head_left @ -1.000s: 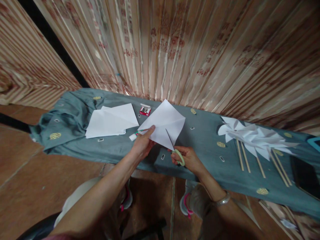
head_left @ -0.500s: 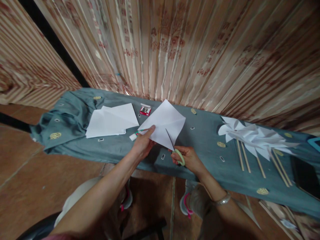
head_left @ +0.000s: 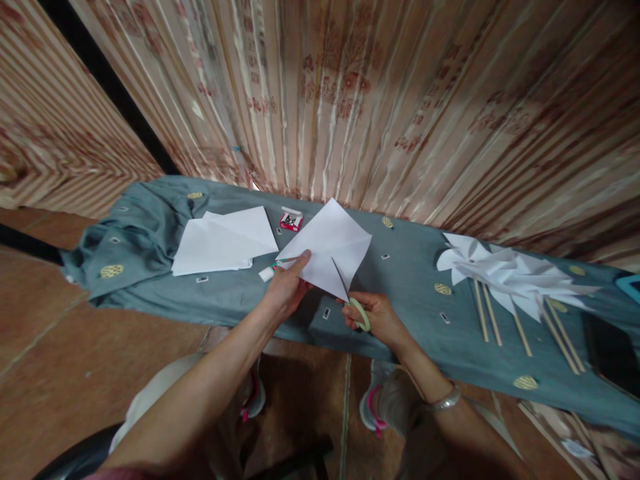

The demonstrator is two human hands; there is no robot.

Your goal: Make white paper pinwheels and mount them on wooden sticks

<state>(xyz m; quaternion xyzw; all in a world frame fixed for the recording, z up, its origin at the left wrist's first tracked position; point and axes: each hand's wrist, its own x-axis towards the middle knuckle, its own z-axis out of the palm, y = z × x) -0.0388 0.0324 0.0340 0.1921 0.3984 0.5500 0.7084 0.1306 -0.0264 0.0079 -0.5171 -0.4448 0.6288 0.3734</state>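
Observation:
A square sheet of white paper (head_left: 335,233) with fold creases is pinched at its left side by my left hand (head_left: 290,283), thumb on top. My right hand (head_left: 375,317) grips scissors (head_left: 359,315) with pale green handles. One blade lies over the sheet near its lower corner, pointing up toward the middle; the other blade is hidden behind the paper. A thin greenish stick or pencil (head_left: 287,260) shows by my left thumb, and I cannot tell if it is held. Just beside that hand lies a white eraser-like piece (head_left: 267,273).
Left on the blue-green cloth (head_left: 165,293) is a stack of white paper (head_left: 215,247). A small red box (head_left: 291,220) of metal pieces stands open behind. Several white paper pinwheels (head_left: 505,270) on wooden sticks (head_left: 520,333) lie right, near a dark phone (head_left: 613,353). A curtain (head_left: 340,100) hangs behind.

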